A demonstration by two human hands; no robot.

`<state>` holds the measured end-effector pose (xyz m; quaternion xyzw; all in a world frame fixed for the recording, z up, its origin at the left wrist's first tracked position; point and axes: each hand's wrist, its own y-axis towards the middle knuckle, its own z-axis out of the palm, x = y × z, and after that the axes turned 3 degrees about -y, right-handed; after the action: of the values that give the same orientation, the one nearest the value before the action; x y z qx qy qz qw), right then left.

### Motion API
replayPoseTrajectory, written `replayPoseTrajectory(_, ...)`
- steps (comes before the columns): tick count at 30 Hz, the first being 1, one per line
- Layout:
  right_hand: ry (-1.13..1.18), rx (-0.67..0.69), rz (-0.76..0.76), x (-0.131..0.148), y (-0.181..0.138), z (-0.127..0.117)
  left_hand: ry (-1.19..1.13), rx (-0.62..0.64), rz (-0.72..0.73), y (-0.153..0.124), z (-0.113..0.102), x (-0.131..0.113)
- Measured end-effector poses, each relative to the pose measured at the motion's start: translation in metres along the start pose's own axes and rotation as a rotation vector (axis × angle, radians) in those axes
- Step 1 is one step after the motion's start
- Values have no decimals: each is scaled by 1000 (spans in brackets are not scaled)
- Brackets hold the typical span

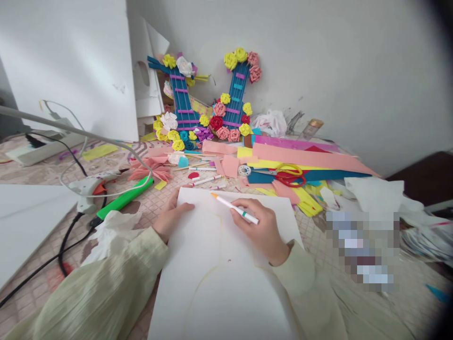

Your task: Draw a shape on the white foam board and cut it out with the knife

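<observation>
A large white board [244, 293] stands or lies tilted in front of me, with a faint yellowish curved outline drawn on it. Its upper left edge is gripped by my left hand [172, 215], thumb on the face and the other fingers mostly hidden behind. Between the fingers of my right hand [256, 225] is a white marker [226, 204] with an orange tip and a green band. The tip points up and left, at the upper part of the board; whether it touches the surface I cannot tell.
Two blue guitar shapes [182, 101] with paper flowers lean at the wall. Scissors [283, 174], coloured paper strips [311, 158] and loose markers [206, 180] lie behind the board. At left are a glue gun [85, 191], a green cutter [123, 199], cables and a power strip [46, 146].
</observation>
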<state>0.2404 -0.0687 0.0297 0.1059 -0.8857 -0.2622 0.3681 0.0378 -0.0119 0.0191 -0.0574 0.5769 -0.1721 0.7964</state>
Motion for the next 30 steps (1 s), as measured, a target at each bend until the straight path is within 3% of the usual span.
replayPoseTrajectory(6, -32, -79, 55, 2, -2, -2, 15, -12, -1, 1, 0, -1)
replayPoseTrajectory(13, -52, -13, -15, 4, -3, 1, 1, -13, -14, -1, 3, -2)
replayPoseTrajectory(18, -97, -122, 46, 3, -7, 0, -15, -30, -13, -1, 5, -4)
replayPoseTrajectory(25, -68, -22, -29, 7, -6, 2, -2, -26, -15, -1, 3, -3)
replayPoseTrajectory(30, -116, -145, 44, 5, -7, 1, -12, -19, -19, -2, 4, -3)
